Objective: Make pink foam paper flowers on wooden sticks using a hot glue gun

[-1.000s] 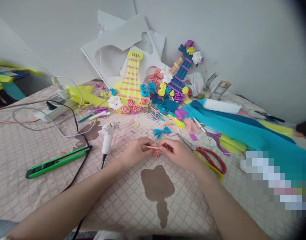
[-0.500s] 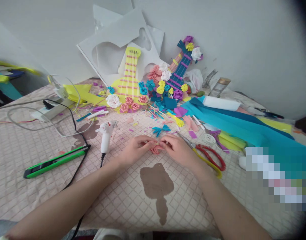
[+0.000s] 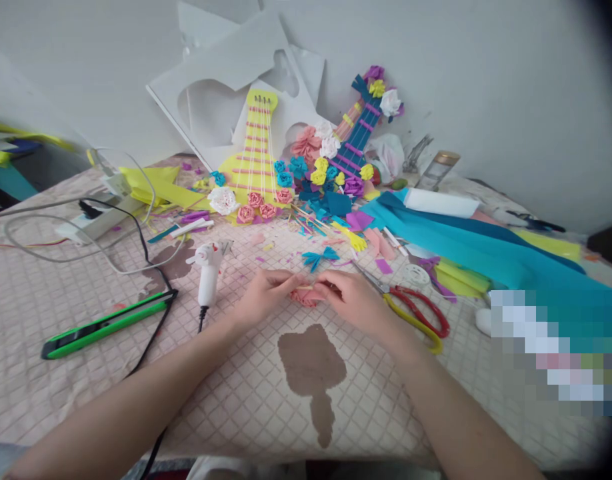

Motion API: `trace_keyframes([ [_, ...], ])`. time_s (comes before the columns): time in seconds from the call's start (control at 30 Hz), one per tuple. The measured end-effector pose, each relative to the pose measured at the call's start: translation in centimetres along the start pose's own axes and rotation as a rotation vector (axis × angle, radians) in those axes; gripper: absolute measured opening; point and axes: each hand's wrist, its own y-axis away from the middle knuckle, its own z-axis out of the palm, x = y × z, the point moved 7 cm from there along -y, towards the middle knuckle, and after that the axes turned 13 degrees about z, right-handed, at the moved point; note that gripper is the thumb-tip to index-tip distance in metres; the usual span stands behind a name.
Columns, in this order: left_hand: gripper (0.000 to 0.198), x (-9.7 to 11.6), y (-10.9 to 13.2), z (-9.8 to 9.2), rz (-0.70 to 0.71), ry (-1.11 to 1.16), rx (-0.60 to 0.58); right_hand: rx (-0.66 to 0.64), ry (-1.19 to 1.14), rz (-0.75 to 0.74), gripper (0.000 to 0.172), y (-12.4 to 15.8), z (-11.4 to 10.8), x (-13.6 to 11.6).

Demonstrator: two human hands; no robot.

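A pink crepe-paper piece (image 3: 306, 297) with a thin pale stick across its top is pinched between my two hands, above the quilted cloth. My left hand (image 3: 266, 297) grips its left side with thumb and fingertips. On the right side, my right hand (image 3: 349, 298) has its fingers closed on the same piece. Just beyond the fingertips lies a blue paper bow (image 3: 320, 257). Scissors with red and yellow handles (image 3: 420, 312) rest beside my right hand. A white glue gun (image 3: 209, 275) stands left of my left hand.
A green cutter (image 3: 109, 325) and black cable lie at the left, near a power strip (image 3: 93, 217). Behind stand a yellow paper guitar (image 3: 257, 157) and a blue one (image 3: 360, 143) with paper flowers. Teal paper (image 3: 451, 243) spreads over the right side.
The view has shifted slightly. My hands have drawn a little apart, the left one moving left, and more of the pink piece and the stick shows between them.
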Motion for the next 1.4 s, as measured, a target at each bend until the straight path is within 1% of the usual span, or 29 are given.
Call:
trace_keyframes([
  [0.1, 0.032, 0.1, 0.0, 0.0, -0.024, 0.004, 0.005, 0.019, 0.003, -0.002, 0.015, 0.0, 0.0, -0.2],
  [0.27, 0.018, 0.1, 0.1, 0.2, -0.062, 0.079, 0.018, 0.018, 0.0, 0.0, 0.018, -0.1, 0.2, 0.0],
  [0.4, 0.016, 0.4, 0.0, 0.2, -0.034, 0.02, 0.037, 0.01, -0.025, -0.006, 0.022, -0.1, 0.2, 0.0],
  [0.53, 0.018, 1.2, 0.0, -0.2, 0.092, -0.161, 0.098, -0.002, -0.054, 0.01, 0.027, -0.1, 0.0, 0.0],
  [0.63, 0.018, 2.2, 0.3, -0.3, 0.261, -0.299, 0.118, -0.047, -0.167, 0.062, 0.029, 0.0, 0.0, 0.3],
  [0.73, 0.017, 3.1, 0.7, -0.1, 0.433, -0.376, 0.099, -0.106, -0.33, 0.099, 0.027, 0.0, 0.2, 0.6],
  [0.8, 0.016, 3.5, 0.9, 0.0, 0.509, -0.388, 0.084, -0.09, -0.356, 0.103, 0.022, -0.1, 0.2, 0.6],
  [0.87, 0.016, 3.8, 0.9, 0.1, 0.545, -0.389, 0.077, -0.031, -0.321, 0.098, 0.018, -0.2, 0.0, 0.8],
  [0.93, 0.015, 3.9, 0.9, 0.2, 0.55, -0.389, 0.073, 0.021, -0.303, 0.093, 0.014, -0.3, -0.1, 0.9],
  [1.03, 0.013, 3.9, 0.8, 0.1, 0.522, -0.393, 0.081, 0.024, -0.345, 0.102, 0.011, -0.4, 0.0, 1.0],
  [1.2, 0.014, 3.5, 0.8, 0.0, 0.459, -0.395, 0.097, -0.017, -0.377, 0.116, 0.014, -0.2, 0.3, 0.7],
  [1.4, 0.015, 3.4, 0.8, 0.0, 0.414, -0.422, 0.079, -0.122, -0.441, 0.206, 0.019, -0.5, 1.4, 1.4],
])
